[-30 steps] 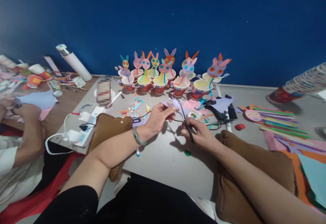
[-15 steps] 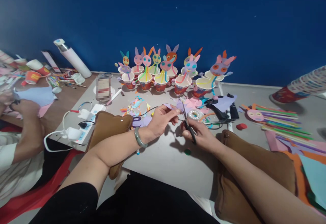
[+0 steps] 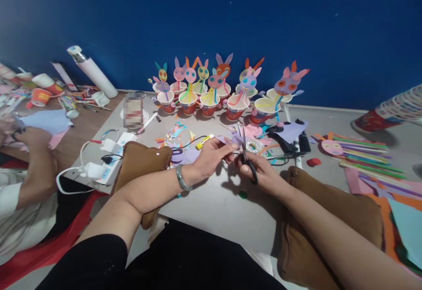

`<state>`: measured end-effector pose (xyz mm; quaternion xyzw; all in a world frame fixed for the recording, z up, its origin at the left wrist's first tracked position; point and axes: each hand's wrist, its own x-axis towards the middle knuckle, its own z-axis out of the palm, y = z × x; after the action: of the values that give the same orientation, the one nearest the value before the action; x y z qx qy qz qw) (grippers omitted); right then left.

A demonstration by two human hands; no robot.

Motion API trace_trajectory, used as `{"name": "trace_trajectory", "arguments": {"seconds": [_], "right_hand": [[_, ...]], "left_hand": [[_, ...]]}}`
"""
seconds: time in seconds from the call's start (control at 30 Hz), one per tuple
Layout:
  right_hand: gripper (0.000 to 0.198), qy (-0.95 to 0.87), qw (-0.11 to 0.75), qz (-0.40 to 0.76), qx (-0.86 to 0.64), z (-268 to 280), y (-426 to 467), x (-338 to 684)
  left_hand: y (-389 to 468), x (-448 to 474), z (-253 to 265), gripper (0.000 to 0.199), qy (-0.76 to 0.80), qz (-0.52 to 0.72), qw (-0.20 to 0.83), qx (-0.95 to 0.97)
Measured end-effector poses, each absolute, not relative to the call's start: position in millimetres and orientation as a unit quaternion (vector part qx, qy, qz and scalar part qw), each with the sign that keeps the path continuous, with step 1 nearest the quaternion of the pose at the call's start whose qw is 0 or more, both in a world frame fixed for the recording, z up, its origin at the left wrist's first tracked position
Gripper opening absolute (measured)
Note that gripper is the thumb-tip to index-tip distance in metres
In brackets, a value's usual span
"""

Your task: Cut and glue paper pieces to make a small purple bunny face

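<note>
My left hand (image 3: 212, 156) pinches a small piece of purple paper (image 3: 236, 141) between thumb and fingers. Close beside it, my right hand (image 3: 259, 171) grips black-handled scissors (image 3: 244, 156), whose blades point up and stand apart at the paper. Behind my hands lie a white roll of tape (image 3: 253, 146), a yellow glue stick (image 3: 205, 142) and paper scraps (image 3: 180, 133). A small green paper disc (image 3: 243, 194) rests on the table below my right hand.
Several paper cups with rabbit faces (image 3: 187, 103) line the blue wall. A power strip (image 3: 117, 160) stands left between brown cushions (image 3: 140, 162). At right are a stack of cups (image 3: 379, 116) and coloured strips (image 3: 369, 158). A co-worker's hand (image 3: 31, 138) holds scissors at far left.
The scissor blades have spread apart, and my right hand has shifted slightly to the right. The yellow glue stick behind my left hand now shows more fully.
</note>
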<state>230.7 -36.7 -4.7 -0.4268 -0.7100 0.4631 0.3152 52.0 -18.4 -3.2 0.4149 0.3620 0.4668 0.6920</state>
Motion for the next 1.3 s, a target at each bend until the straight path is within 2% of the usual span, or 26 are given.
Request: {"name": "trace_trajectory", "arguments": {"seconds": [0.83,1.3], "right_hand": [[0.068,-0.697,0.288,0.492,-0.435,-2.5,-37.3,229.7],[0.067,-0.691,0.292,0.501,-0.431,-3.3,-37.2,230.1]], "left_hand": [[-13.7,49.1,-10.1,0.043,0.347,0.473,0.69,0.425],[-13.4,48.3,-4.3,0.05,0.357,0.462,0.688,0.432]]}}
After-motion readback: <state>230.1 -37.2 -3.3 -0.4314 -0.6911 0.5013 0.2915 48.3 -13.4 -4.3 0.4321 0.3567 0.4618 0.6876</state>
